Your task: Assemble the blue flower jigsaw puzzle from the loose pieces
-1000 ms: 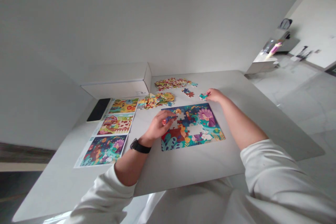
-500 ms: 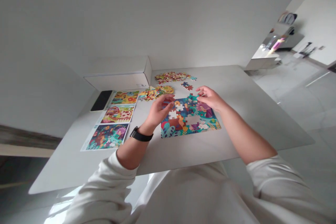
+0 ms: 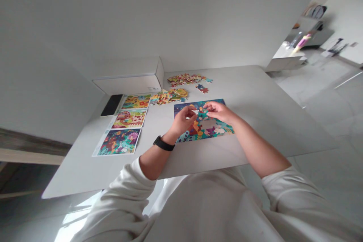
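Observation:
A partly assembled jigsaw puzzle (image 3: 210, 131) with a dark blue, teal and purple picture lies on the table, with pale gaps in it. My right hand (image 3: 219, 112) is over its upper middle, thumb and fingers closed on a teal puzzle piece (image 3: 202, 113). Over the left part of the picture is my left hand (image 3: 184, 120), fingers curved and thumb apart, with no piece visible in it. A black watch band (image 3: 163, 144) circles the left wrist. Both hands hide parts of the puzzle.
Loose puzzle pieces form a far pile (image 3: 187, 79) and a nearer yellowish pile (image 3: 170, 96). Several joined pieces (image 3: 202, 88) lie to their right. At left are a picture sheet (image 3: 120, 141), a black phone-like slab (image 3: 112, 105) and a white box (image 3: 127, 84).
My right hand has moved left and toward me with the teal piece, over the puzzle's middle. My left hand has shifted right, so the hands are closer together. The view has tilted slightly.

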`<action>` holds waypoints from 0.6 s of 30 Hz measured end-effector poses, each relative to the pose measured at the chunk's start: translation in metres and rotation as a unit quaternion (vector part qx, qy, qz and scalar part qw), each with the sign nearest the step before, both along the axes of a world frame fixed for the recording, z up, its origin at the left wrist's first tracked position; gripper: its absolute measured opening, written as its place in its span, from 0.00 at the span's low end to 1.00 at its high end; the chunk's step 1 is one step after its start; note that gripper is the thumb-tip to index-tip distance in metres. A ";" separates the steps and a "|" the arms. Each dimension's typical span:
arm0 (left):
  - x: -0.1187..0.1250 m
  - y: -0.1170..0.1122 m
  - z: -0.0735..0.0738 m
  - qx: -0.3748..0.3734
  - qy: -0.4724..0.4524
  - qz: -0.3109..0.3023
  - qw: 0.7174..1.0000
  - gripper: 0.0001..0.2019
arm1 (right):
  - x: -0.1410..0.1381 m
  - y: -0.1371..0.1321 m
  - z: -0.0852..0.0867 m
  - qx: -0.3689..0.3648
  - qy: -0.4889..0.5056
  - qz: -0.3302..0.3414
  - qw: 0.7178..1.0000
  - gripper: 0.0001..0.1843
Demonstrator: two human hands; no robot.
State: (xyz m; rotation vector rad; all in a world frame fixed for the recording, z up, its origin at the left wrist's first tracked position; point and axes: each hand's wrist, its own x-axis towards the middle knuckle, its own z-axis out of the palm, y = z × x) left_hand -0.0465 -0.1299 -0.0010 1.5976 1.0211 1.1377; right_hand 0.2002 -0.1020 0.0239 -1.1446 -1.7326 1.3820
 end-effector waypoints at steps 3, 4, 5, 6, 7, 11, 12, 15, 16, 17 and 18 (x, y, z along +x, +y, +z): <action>0.001 -0.001 -0.001 -0.016 -0.006 -0.013 1.000 0.18 | 0.002 0.000 -0.002 0.005 -0.009 0.006 1.000 0.21; 0.001 -0.002 -0.001 -0.018 -0.006 -0.013 1.000 0.18 | 0.002 0.000 -0.002 0.006 -0.010 0.007 1.000 0.21; 0.001 -0.002 -0.002 -0.018 -0.006 -0.013 1.000 0.18 | 0.003 0.000 -0.002 0.008 -0.010 0.009 1.000 0.21; 0.001 -0.002 -0.002 -0.018 -0.006 -0.012 1.000 0.18 | 0.003 0.000 -0.002 0.009 -0.009 0.010 1.000 0.21; 0.001 -0.002 -0.003 -0.018 -0.004 -0.013 1.000 0.18 | 0.004 0.000 -0.002 0.010 -0.009 0.011 1.000 0.21; 0.001 -0.004 -0.004 -0.019 0.011 -0.021 1.000 0.19 | 0.006 -0.001 -0.001 0.002 -0.005 0.022 1.000 0.21; 0.001 -0.005 -0.004 -0.019 0.017 -0.023 0.999 0.19 | 0.006 -0.001 0.000 -0.004 -0.003 0.028 1.000 0.22; 0.002 -0.008 -0.004 -0.011 0.043 -0.031 0.999 0.18 | 0.012 -0.001 0.002 -0.031 -0.006 0.060 0.998 0.22; 0.002 -0.009 -0.004 -0.006 0.053 -0.031 0.998 0.18 | 0.015 0.000 0.003 -0.040 -0.010 0.068 0.997 0.22; 0.003 -0.011 -0.003 -0.002 0.063 -0.031 0.998 0.17 | 0.018 0.001 0.003 -0.048 -0.015 0.073 0.996 0.22; 0.003 -0.012 -0.003 0.003 0.074 -0.030 0.997 0.17 | 0.022 0.001 0.003 -0.056 -0.020 0.074 0.995 0.22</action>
